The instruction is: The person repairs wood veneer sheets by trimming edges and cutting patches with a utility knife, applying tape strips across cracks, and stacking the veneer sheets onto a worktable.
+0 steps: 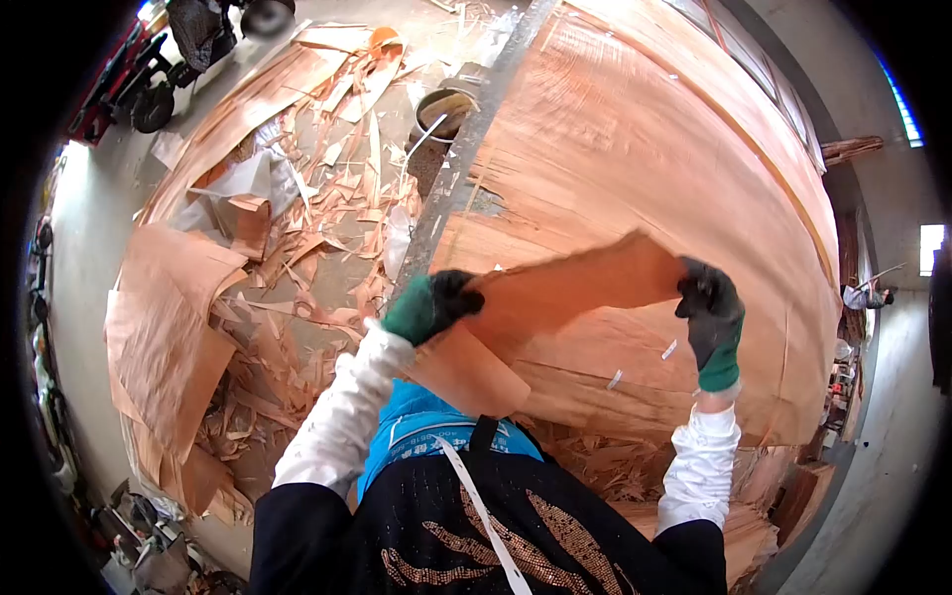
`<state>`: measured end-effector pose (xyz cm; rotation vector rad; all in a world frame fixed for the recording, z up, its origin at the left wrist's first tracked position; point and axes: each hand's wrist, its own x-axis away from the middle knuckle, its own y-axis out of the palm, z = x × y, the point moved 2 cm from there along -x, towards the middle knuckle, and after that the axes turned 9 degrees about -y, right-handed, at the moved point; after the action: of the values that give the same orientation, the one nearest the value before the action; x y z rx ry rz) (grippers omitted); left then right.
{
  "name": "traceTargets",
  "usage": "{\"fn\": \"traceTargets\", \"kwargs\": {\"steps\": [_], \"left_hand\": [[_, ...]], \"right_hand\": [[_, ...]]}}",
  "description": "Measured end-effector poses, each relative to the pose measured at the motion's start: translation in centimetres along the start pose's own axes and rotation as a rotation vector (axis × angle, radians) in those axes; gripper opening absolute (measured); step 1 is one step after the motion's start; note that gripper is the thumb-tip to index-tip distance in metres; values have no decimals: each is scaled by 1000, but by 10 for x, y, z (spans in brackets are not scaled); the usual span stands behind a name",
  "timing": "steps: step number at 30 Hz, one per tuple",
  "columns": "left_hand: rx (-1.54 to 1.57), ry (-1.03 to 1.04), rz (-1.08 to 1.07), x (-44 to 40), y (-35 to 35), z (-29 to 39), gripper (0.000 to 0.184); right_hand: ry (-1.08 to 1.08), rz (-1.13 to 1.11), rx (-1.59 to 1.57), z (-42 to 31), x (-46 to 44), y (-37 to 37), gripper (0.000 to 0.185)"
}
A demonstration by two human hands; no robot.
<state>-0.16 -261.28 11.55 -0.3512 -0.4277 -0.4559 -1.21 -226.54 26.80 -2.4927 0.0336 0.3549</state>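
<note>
A reddish-brown strip of wood veneer (585, 283) is stretched between my two gloved hands, above a large veneer sheet (615, 149) on the table. My left hand (436, 302), in a black and green glove, is closed on the strip's left end, and a curled part of the veneer hangs below it. My right hand (709, 302), gloved the same way, pinches the strip's upper right corner. Small white tape pieces (615, 380) lie on the large sheet near its front edge.
Left of the table's dark edge (446, 198), veneer scraps (337, 198) litter the floor beside a bucket (446, 111). Bent veneer sheets (164, 317) lie at the far left. A wheeled vehicle (154, 104) stands at the upper left. Another person (868, 296) is far off at the right.
</note>
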Motion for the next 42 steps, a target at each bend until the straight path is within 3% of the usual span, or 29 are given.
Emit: {"fn": "traceTargets", "kwargs": {"steps": [1,2,4,5,6,9,12,18,21,24,26,29,31,35,38,41,42], "left_hand": [[110,-71,-26,14,1,9,33],[172,-53,-54,20,3,4,33],[428,-55,-12,19,10,-33,35],[337,-125,3,21,1,-32,36],[243,-193,17,25,-11,-24,38],[43,-265,178,13,-20,-47,45],[-286,-333,317,0,-25,-53,48],[-437,-370,317,2,-27,-43,48],[-555,-323,384,4,-33,-34,54],[-661,-122,514,-15,-54,-14,50],[-765,179,643,-44,-59,10,45],[-880,534,585,-102,-49,16,55],[-867,537,481,-133,-41,9,61],[-885,346,405,-146,-35,-8,70],[-871,298,385,-151,-35,-6,74],[-855,266,380,-156,-35,-3,78],[-851,256,379,-159,-35,-2,79]], "right_hand": [[139,32,17,4,-14,2,18],[238,22,-27,5,-32,14,17],[226,-11,-6,36,-63,51,17],[20,-49,80,55,-77,74,16],[126,-137,95,69,-90,99,18],[-4,-242,517,113,-121,169,20],[139,-358,621,122,-135,207,22],[179,-382,649,123,-134,226,20],[144,-365,647,130,-134,231,19],[140,-382,641,135,-136,230,18],[153,-406,634,132,-137,230,18],[132,-361,622,135,-135,231,17],[145,-376,613,137,-137,231,17],[176,-450,640,128,-140,227,24],[14,-199,600,140,-136,228,33],[-140,-139,232,135,-133,230,43],[-40,-213,84,134,-134,235,42]]}}
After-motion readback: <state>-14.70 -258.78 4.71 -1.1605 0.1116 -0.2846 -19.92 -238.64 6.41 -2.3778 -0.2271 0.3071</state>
